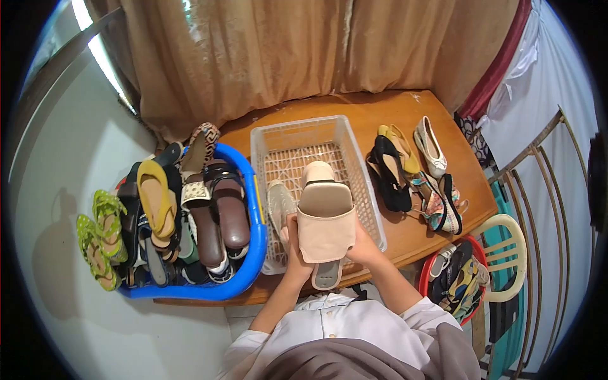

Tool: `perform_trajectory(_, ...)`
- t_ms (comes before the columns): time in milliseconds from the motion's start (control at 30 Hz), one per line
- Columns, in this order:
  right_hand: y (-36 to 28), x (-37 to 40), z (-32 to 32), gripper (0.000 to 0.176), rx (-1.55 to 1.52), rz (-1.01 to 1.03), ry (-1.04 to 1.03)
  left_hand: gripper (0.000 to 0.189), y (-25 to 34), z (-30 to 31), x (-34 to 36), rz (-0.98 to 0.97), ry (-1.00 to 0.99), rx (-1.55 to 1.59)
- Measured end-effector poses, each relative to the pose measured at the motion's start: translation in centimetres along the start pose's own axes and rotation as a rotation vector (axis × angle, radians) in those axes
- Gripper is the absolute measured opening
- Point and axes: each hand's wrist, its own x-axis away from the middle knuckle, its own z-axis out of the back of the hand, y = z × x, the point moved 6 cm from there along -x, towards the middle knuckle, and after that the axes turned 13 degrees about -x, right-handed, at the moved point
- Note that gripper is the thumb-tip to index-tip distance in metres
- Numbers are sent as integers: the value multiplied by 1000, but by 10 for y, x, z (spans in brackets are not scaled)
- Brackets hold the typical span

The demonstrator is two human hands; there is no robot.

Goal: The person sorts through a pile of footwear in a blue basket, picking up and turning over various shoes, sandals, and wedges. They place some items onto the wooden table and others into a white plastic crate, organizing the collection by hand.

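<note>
The step in hand, as far as can be judged, is handling a beige sandal [326, 242] held up over the near part of the crate [363, 190], at the centre of the frame. The person's left hand [292, 235] and right hand [363, 244] pinch it from either side, at the broad strap. Most of the fingers are hidden behind it, so how firmly they press cannot be told. A beige piece shows beyond its upper end; whether that is a second sandal cannot be told.

A pale shoe [280, 206] lies in the crate's left side, just beside the left hand; whether the two touch is unclear. At the left of the frame stands a heaped blue basket [254, 253]. On the table [472, 190], right of the crate, sit black shoes [394, 174], a white flat [430, 147] and floral sandals [436, 204].

Any next move calls for an even grip from both hands; lowering the sandal here would mean keeping it clear of the pale shoe and the crate's near rim.
</note>
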Motion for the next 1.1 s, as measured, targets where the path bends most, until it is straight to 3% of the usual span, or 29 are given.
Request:
perform_trajectory(100,19,3,21,72,-151,-215,-102,49,24,-24,-3,-128,-83,-108)
perform_trajectory(133,11,4,29,56,-176,-178,-60,48,25,-33,-5,-131,-99,-119)
perform_trajectory(233,4,6,49,52,-441,-353,35,51,23,-57,-13,-144,-156,-191)
perform_trajectory(300,-9,5,64,48,-439,-317,48,57,16,-74,-19,-161,-215,-284)
perform_trajectory(433,-9,9,109,44,-331,-274,135,56,-2,-114,-32,-109,-297,-375)
perform_trajectory(467,-6,10,120,44,-353,-278,170,48,2,-125,-34,-115,-231,-279)
perform_trajectory(633,-8,20,171,40,-432,-322,373,67,-18,-180,-44,98,-429,-68)
perform_trajectory(700,22,34,206,39,-575,-337,488,72,-29,-194,-44,141,-502,-34)
perform_trajectory(733,24,37,220,40,-642,-378,538,75,-24,-196,-43,114,-493,-149)
perform_trajectory(833,41,50,265,43,-827,-426,611,63,-39,-195,-42,168,-497,-256)
perform_trajectory(1033,37,79,365,53,-759,-511,876,40,-67,-184,-41,381,-359,-115)
perform_trajectory(1100,51,76,424,55,-703,-380,883,34,-70,-181,-39,391,-283,-63)
